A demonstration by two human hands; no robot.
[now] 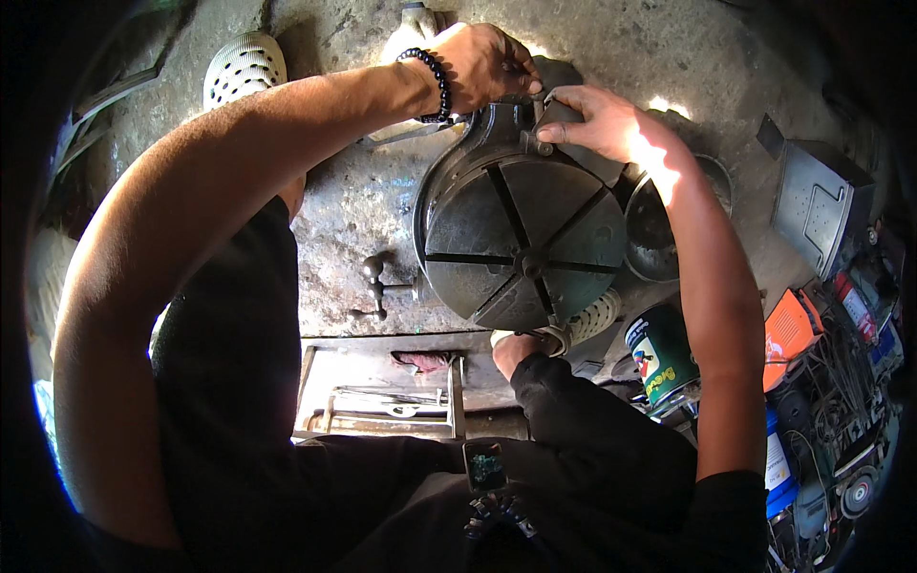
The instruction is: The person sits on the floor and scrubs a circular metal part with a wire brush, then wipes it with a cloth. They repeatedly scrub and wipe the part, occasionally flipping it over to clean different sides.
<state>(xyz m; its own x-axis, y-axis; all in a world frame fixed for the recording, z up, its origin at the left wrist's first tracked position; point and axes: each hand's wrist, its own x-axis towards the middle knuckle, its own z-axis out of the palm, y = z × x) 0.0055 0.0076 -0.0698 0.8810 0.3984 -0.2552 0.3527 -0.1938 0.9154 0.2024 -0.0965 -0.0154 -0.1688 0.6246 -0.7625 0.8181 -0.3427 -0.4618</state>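
Observation:
A round dark metal rotary table with radial slots lies face up on the concrete floor, between my feet. At its far edge both hands meet over the raised neck of its base. My left hand, with a black bead bracelet at the wrist, is closed, fingertips pinched together; whatever they hold is too small to make out. My right hand grips a small dark metal block between thumb and fingers, just above the disc's rim. A crank handle with ball knobs stands at the disc's left side.
A dark round pan sits right of the disc, partly behind my forearm. Farther right are a green tin, an orange box, a grey metal box and cluttered cables. A low frame lies nearer me. My white clog is at left.

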